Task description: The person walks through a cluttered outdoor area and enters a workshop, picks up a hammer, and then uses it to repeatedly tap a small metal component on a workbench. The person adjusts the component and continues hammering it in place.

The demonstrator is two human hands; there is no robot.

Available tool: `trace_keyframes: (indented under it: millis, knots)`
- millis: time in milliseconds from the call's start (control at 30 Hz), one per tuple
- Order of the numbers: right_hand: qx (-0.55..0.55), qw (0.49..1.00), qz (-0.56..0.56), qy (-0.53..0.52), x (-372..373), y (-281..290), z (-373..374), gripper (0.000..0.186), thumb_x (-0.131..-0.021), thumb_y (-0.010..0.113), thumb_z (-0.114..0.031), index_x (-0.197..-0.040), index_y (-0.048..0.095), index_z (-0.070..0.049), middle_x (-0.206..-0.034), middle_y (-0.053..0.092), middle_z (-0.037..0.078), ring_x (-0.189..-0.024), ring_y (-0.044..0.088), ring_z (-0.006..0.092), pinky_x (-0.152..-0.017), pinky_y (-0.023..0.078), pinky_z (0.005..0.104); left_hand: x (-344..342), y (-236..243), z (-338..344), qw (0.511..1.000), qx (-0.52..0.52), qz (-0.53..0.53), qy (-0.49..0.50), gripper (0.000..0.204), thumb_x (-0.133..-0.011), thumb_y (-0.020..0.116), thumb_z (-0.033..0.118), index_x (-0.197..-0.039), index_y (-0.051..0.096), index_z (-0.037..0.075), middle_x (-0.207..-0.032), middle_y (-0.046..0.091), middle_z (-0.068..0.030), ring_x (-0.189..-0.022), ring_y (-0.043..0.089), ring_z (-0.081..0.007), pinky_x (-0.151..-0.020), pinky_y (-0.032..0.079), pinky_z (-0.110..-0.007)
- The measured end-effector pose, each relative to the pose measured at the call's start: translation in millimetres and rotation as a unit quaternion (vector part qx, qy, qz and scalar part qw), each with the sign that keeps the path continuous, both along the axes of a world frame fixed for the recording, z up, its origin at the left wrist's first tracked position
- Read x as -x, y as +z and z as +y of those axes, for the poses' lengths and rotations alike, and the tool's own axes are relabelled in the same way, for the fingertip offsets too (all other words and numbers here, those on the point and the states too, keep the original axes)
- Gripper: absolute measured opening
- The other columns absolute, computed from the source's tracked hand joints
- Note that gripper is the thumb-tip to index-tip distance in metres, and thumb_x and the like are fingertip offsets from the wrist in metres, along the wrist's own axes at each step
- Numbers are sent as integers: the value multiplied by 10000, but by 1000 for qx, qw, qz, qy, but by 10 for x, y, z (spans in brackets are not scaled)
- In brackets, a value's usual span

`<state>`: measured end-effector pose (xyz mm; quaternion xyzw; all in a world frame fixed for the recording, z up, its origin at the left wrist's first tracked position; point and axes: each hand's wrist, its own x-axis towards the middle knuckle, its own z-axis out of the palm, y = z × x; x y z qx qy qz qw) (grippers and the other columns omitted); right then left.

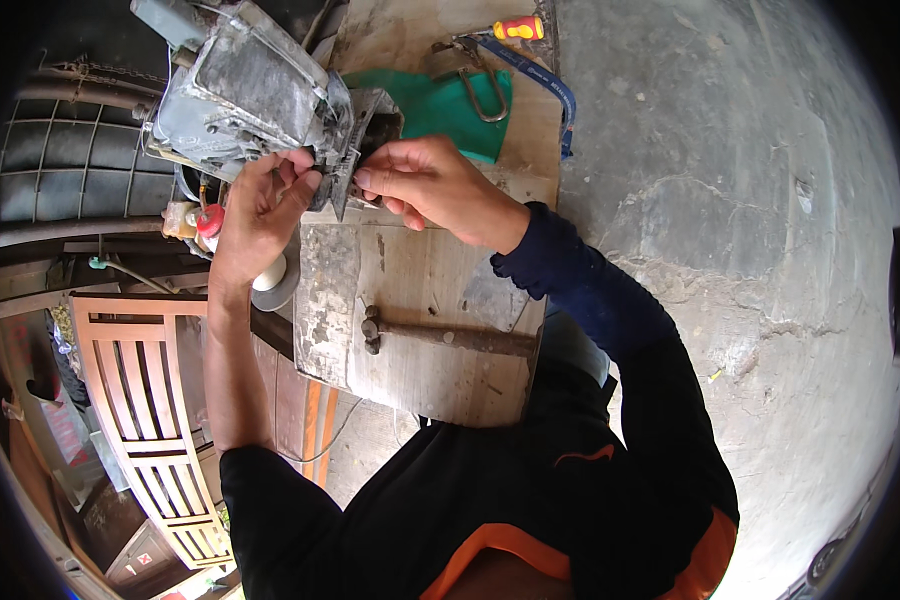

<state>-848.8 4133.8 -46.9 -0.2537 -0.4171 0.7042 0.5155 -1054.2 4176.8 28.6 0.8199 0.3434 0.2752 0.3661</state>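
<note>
A worn grey metal machine [250,95] with a boxy casing stands at the far left end of a wooden bench [420,255]. Both hands work at the upright metal plate [345,165] on its near right side. My left hand [268,200] is on the plate's left, thumb and fingers pinched together close to the machine's fittings. On the other side, my right hand [435,185] has its thumb and index finger pressed together against the plate's edge. Whatever small part sits between the fingers of either hand is hidden.
A hammer [450,338] lies across the near bench. Farther back are a green sheet [410,100], a U-shaped metal piece [485,95], a blue curved tool frame [535,70] and a red-yellow handle [518,28]. A slatted wooden panel [135,385] stands left; concrete floor [690,210] lies right.
</note>
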Motion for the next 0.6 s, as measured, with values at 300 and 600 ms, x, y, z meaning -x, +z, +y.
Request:
trace_keyframes:
  millis: [300,600]
  knots:
    - [-71,992,-84,-54,14,65,-24,169,-921,580,-158,-935,597,10,-647,505,-12,-461,395,29,-396,318,197,-52,-3,-35,999,20,-29,28,168,-874,589,-43,-1030,536,-11,-859,525,-7,-773,491,-65,-652,397,-184]
    - [3,998,40,50,-37,-54,67,152,-910,586,-151,-933,576,-1,-665,497,0,-499,412,41,-417,315,200,-38,30,14,1000,21,12,18,229,-864,576,-79,-1072,509,-11,-881,533,-14,-778,497,-73,-658,411,-196]
